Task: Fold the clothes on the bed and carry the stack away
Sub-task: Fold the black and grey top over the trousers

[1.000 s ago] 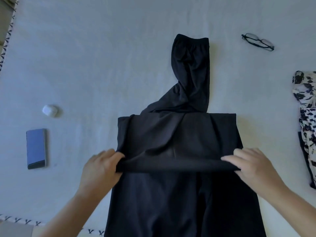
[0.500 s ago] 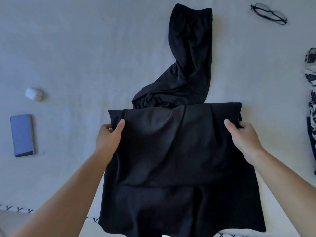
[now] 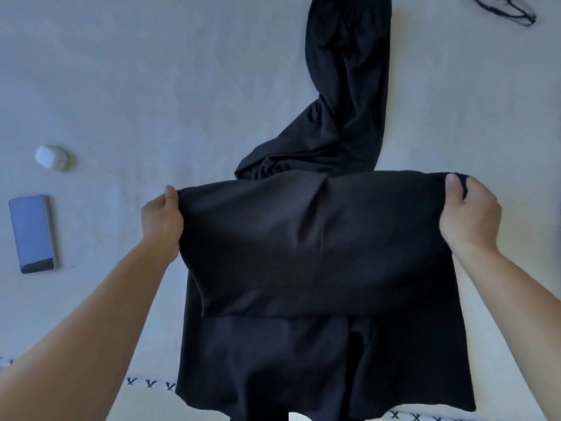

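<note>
From the head camera, a black garment (image 3: 318,244) lies in the middle of the bed (image 3: 151,86), which has a pale sheet, and its near part hangs over the near edge of the bed. The left hand (image 3: 162,218) grips the left end of a fold of this garment, with the thumb on top and the other fingers curled under the cloth. The right hand (image 3: 470,217) grips the right end of the same fold in the same way, thumb on top. Between the two hands the fold is stretched wide and lifted above the lower layer of the cloth. Farther away, a long narrow part of the garment runs toward the far side of the bed and is twisted in the middle. On the left lie a blue phone (image 3: 32,233) and, a bit farther, a small white case (image 3: 51,157). At the far right corner lie black glasses (image 3: 504,9).
</note>
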